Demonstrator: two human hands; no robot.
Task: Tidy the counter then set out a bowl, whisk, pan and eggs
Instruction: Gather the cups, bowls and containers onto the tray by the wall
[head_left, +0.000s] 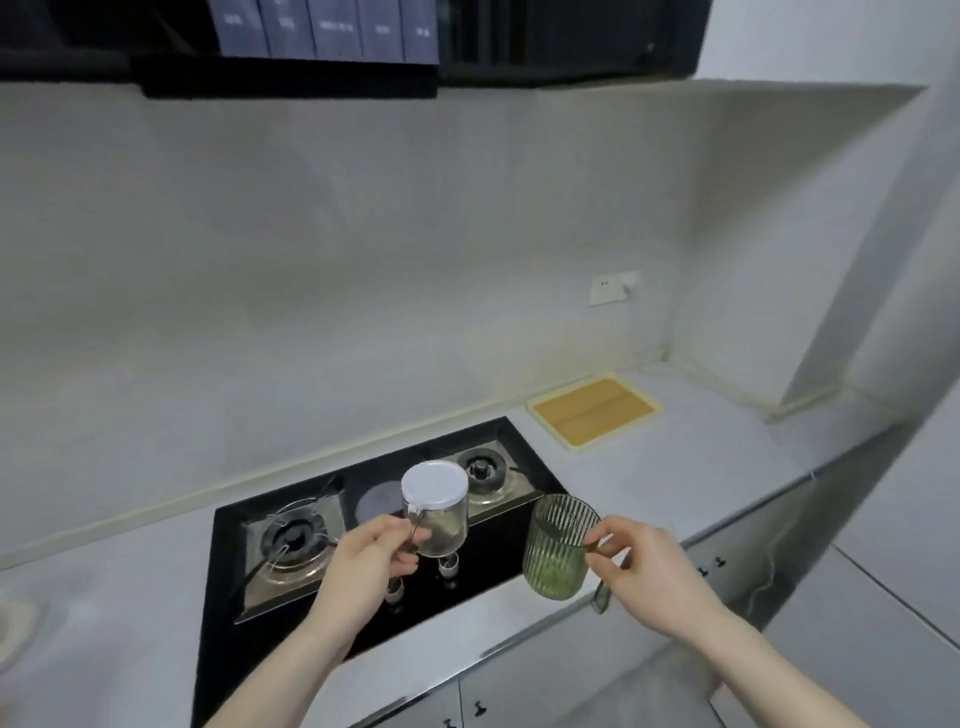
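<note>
My left hand (363, 564) grips the handle of a clear glass jar with a white lid (435, 506), holding it in the air above the black gas hob (363, 525). My right hand (644, 577) pinches the handle of a green ribbed glass cup (558, 545), lifted over the front edge of the counter beside the hob. Both vessels are upright and apart from each other. No bowl, whisk, pan or eggs are in view.
The hob has two burners (293, 540) and knobs near its front. A wooden board in a pale tray (595, 408) lies at the back right of the grey counter (675, 467). A wall socket (613, 287) sits above it. Cabinet doors run below.
</note>
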